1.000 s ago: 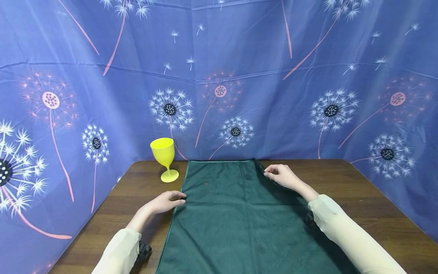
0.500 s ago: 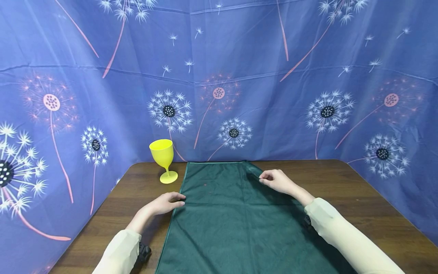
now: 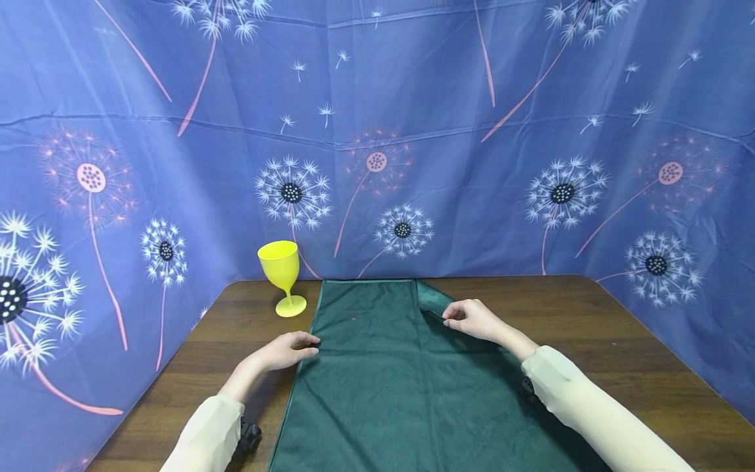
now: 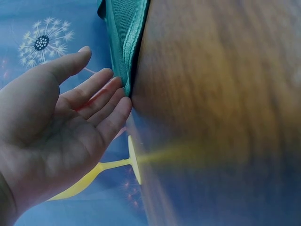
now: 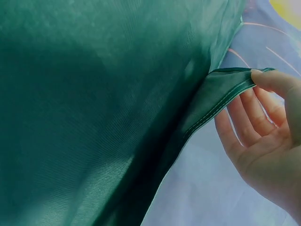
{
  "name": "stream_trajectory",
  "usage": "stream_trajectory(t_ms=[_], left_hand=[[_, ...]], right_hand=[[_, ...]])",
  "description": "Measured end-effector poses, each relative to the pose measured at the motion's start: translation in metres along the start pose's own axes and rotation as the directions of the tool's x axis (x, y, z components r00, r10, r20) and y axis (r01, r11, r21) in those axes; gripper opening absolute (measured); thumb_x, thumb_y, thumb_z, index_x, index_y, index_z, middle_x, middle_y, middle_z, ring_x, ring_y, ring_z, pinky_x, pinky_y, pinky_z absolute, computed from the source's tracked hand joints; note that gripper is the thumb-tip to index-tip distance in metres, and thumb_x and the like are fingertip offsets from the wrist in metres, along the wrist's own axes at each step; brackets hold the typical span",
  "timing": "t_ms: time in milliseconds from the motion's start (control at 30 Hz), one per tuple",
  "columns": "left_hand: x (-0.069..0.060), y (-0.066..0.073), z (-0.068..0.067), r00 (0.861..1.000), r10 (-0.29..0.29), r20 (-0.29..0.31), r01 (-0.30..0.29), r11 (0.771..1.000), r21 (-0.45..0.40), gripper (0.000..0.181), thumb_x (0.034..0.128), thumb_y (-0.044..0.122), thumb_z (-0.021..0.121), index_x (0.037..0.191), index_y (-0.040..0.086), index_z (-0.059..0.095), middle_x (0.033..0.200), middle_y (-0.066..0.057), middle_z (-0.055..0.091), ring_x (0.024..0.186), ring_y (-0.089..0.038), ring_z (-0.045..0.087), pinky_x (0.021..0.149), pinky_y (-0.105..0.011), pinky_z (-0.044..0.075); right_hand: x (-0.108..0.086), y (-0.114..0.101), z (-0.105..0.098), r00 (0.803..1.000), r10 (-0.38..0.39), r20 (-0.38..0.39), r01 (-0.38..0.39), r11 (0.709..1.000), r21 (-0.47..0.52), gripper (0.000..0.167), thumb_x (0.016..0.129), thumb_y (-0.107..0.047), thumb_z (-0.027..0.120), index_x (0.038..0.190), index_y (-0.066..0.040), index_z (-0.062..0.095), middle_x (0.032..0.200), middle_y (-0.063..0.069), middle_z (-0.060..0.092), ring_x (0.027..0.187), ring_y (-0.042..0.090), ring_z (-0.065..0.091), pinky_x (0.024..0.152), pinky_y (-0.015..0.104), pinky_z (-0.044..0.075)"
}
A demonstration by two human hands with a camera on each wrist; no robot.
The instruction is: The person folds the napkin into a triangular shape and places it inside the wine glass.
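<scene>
Cloth (image 3: 366,380), green and stitch-hemmed, curves where the right hand (image 3: 476,321) pinches.

A dark green cloth (image 3: 366,393) with stitched edges lies spread on a table (image 3: 566,311). Its far right corner is raised, bent inward.

Free room lies right of the right forearm (image 3: 596,403); the yellow goblet (image 3: 280,265) (rear clearance unclear) obstructs beside the green cloth (image 3: 371,400).
</scene>
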State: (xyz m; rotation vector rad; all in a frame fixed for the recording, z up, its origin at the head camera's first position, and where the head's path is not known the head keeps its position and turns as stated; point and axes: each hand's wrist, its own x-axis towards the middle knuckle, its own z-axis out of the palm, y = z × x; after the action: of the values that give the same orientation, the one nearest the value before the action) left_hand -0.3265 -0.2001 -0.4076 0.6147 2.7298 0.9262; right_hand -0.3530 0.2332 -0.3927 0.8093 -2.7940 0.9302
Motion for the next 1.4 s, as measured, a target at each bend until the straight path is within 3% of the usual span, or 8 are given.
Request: stream_trajectory(t_ms=[467,933,1167,1400], left_hand=[[0.0,0.0,0.001,1.0,-0.005,-0.001,0.005,1.0,-0.001,0.037,0.0935,0.028,0.057,0.122,0.005,0.059,0.126,-0.016,0.058,0.122,-0.037,0.048,0.098,-0.052,0.039],[-0.001,0.001,0.001,1.0,0.019,0.001,-0.019,1.0,0.005,0.037,0.0935,0.028,0.057,0.122,0.004,0.059,0.124,-0.018,0.057,0.121,-0.038,0.049,0.097,-0.052,0.04],[-0.002,0.001,0.002,1.0,0.021,-0.004,-0.021,1.0,0.001,0.037,0.0936,0.027,0.057,0.122,0.003,0.059,0.124,-0.018,0.058,0.121,-0.038,0.049,0.098,-0.052,0.04],[-0.001,0.001,0.002,1.0,0.013,-0.009,-0.013,1.0,0.005,0.035,0.0935,0.026,0.057,0.121,0.004,0.06,0.124,-0.017,0.058,0.121,-0.037,0.049,0.098,-0.052,0.04]], right_hand=[[-0.006,-0.003,0.007,1.0,-0.021,-0.013,0.021,1.0,0.0,0.008,0.086,-0.019,0.068,0.085,-0.012,0.069,0.079,-0.003,0.069,0.066,0.002,0.058,0.06,0.022,0.047],[-0.009,-0.004,0.014,1.0,-0.026,-0.01,0.025,0.999,-0.025,0.01,0.084,-0.018,0.069,0.087,-0.009,0.073,0.086,0.0,0.072,0.073,0.006,0.063,0.064,0.022,0.048],[-0.009,-0.005,0.019,1.0,-0.019,-0.004,0.019,0.999,-0.035,0.006,0.084,-0.02,0.069,0.084,-0.015,0.073,0.084,-0.004,0.072,0.072,0.002,0.061,0.063,0.021,0.047],[-0.01,-0.011,0.02,1.0,-0.028,0.014,0.028,1.0,-0.008,0.01,0.085,-0.02,0.069,0.086,-0.011,0.073,0.084,-0.002,0.072,0.072,0.004,0.06,0.062,0.021,0.046]])
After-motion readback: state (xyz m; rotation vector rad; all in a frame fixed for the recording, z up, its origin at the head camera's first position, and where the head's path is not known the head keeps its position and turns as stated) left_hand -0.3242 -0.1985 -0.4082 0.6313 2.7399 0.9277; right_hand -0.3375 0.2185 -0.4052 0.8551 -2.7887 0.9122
